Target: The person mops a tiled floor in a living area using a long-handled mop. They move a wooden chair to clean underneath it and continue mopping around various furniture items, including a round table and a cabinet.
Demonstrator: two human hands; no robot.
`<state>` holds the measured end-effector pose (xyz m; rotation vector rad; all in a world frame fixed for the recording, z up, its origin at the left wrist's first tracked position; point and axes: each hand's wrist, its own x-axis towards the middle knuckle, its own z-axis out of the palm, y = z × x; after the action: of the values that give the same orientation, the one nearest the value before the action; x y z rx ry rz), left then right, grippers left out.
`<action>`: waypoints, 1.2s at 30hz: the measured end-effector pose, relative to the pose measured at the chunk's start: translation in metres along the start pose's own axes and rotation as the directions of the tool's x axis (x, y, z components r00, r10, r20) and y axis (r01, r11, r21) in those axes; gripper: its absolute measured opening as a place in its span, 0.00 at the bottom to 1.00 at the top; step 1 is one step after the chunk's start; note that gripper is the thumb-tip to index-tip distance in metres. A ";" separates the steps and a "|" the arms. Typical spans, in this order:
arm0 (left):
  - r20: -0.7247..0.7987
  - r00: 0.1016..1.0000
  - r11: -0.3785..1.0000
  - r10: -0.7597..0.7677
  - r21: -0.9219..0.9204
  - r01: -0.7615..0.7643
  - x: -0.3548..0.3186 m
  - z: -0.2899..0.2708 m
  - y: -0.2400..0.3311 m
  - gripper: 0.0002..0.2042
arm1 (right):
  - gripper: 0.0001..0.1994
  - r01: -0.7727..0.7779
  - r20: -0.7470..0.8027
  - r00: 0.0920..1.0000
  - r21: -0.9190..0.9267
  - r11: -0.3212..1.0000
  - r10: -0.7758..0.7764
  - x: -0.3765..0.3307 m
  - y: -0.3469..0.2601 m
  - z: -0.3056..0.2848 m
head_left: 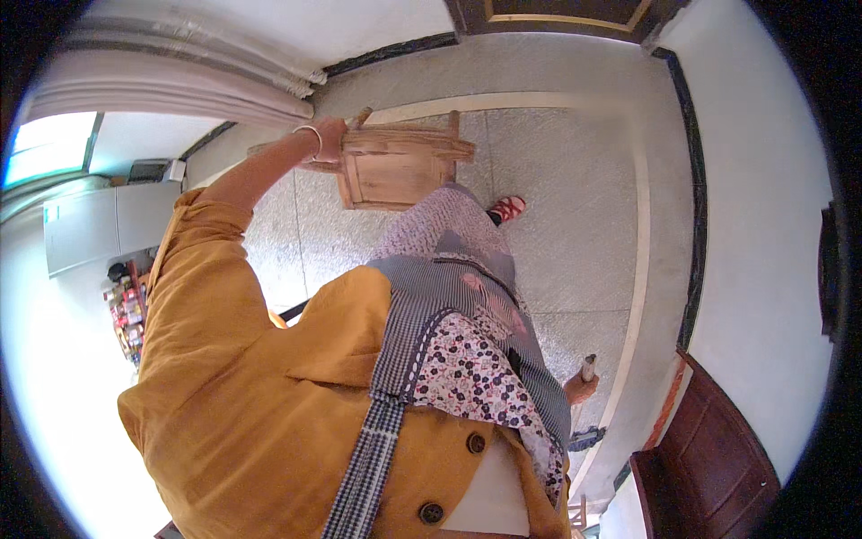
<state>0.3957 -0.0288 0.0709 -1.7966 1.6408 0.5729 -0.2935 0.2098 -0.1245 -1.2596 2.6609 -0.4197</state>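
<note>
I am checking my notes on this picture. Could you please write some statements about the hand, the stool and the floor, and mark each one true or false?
1. The left hand grips a wooden stool. True.
2. The stool stands upright on the floor. False: it is tipped and held up in the hand, off the floor.
3. A bangle is on the wrist of that hand. True.
4. The sleeve is blue. False: it is mustard yellow.
5. The right hand also holds the stool. False: the right hand is not in view.
6. A foot in a red sandal shows on the floor. True.
</note>
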 end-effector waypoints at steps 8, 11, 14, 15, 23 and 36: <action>0.167 0.981 0.995 -0.095 0.016 0.094 -0.046 0.049 -0.052 0.14 | 0.09 0.005 0.052 0.999 0.021 1.000 -0.006 -0.008 0.024 0.012; 0.218 0.976 0.999 -0.030 -0.031 0.038 -0.067 0.058 -0.084 0.15 | 0.10 -0.049 0.083 0.996 0.173 0.984 0.035 -0.013 0.062 0.020; 0.221 0.966 0.978 -0.138 -0.122 0.167 -0.067 0.086 -0.099 0.14 | 0.11 -0.004 0.033 0.999 0.128 0.992 0.000 -0.007 0.073 0.020; 0.225 0.958 0.966 -0.177 -0.146 0.213 -0.071 0.093 -0.104 0.13 | 0.13 0.070 0.058 0.996 0.017 0.997 -0.071 -0.011 0.066 0.008; 0.225 0.947 0.922 -0.230 -0.260 0.286 -0.038 0.174 -0.225 0.12 | 0.13 0.072 0.091 0.992 0.127 0.989 -0.084 -0.049 0.034 -0.014; 0.169 0.941 0.892 -0.293 -0.305 0.332 0.069 0.167 -0.289 0.24 | 0.03 0.021 0.041 0.998 0.472 0.881 -0.045 -0.125 -0.010 0.010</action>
<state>0.7054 0.0461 -0.0487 -2.1680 1.1888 0.8245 -0.2049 0.2987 -0.1266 -1.1370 2.2903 -0.9585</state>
